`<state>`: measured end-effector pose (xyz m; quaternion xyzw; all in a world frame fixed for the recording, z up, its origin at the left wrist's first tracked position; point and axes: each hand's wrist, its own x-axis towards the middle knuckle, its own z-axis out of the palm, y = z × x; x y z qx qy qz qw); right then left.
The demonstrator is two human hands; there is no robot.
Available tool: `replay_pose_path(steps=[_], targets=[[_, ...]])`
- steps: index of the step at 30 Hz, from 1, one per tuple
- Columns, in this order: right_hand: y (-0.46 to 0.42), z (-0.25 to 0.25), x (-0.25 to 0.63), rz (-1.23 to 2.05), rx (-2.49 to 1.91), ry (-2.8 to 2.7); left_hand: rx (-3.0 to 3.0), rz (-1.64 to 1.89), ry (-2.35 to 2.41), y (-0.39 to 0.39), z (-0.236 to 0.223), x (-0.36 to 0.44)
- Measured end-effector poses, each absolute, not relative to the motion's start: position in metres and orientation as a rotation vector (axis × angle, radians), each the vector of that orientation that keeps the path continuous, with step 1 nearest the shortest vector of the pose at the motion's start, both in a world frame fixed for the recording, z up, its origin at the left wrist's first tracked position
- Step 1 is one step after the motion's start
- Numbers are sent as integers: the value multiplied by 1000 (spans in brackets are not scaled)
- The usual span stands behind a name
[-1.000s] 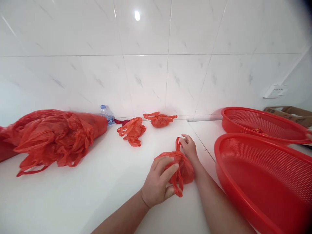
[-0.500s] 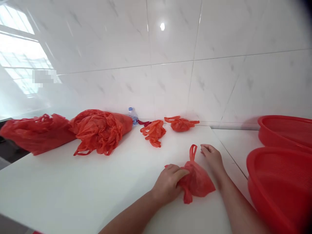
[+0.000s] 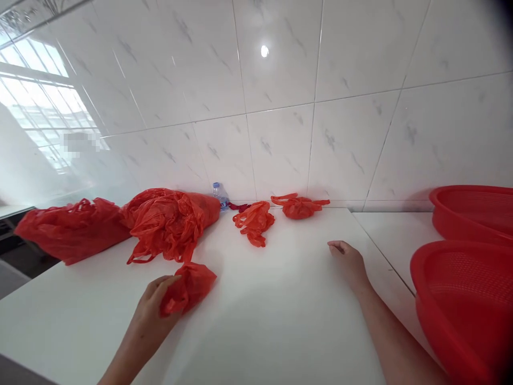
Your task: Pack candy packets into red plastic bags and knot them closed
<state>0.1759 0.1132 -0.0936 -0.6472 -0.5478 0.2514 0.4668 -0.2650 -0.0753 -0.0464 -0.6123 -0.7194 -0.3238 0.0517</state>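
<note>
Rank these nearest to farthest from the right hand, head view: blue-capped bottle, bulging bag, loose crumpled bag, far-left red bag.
From the right hand:
1. Bulging bag, near the wall, slightly left
2. Loose crumpled bag, farther left
3. Blue-capped bottle, left, near the wall
4. Far-left red bag, leftmost of all

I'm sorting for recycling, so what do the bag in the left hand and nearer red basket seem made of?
Bag in left hand: probably thin plastic film, lightly glossy; it's crinkled and slightly see-through. Nearer red basket: likely rigid plastic, fairly smooth, judging by its rounded rim and mesh wall.
</note>
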Motion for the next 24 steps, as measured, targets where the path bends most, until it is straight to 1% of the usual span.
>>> replay_pose_path(steps=[3, 7, 10, 14, 16, 18, 21, 24], targets=[[113, -93, 175, 638, -1615, -1336, -1954, -878, -2027, -74, -40, -255], [115, -96, 174, 628, -1615, -1337, -2029, -987, -1944, -53, -24, -210], [117, -98, 174, 605, -1606, -1359, -2223, -1091, -1865, -12, -18, -180], [117, -97, 175, 610, -1574, -1368, -2257, -1330, -1834, 61, -22, -164], [117, -96, 175, 625, -1570, -1360, -2149, -1521, -1888, 96, -23, -163], [116, -96, 175, 628, -1572, -1364, -2027, -1715, -2040, 123, -22, -163], [115, -95, 173, 615, -1571, -1385, -1967, -1873, -2199, 147, -11, -156], [113, -93, 167, 562, -1583, -1404, -1978, -1958, -2099, 147, 2, -134]])
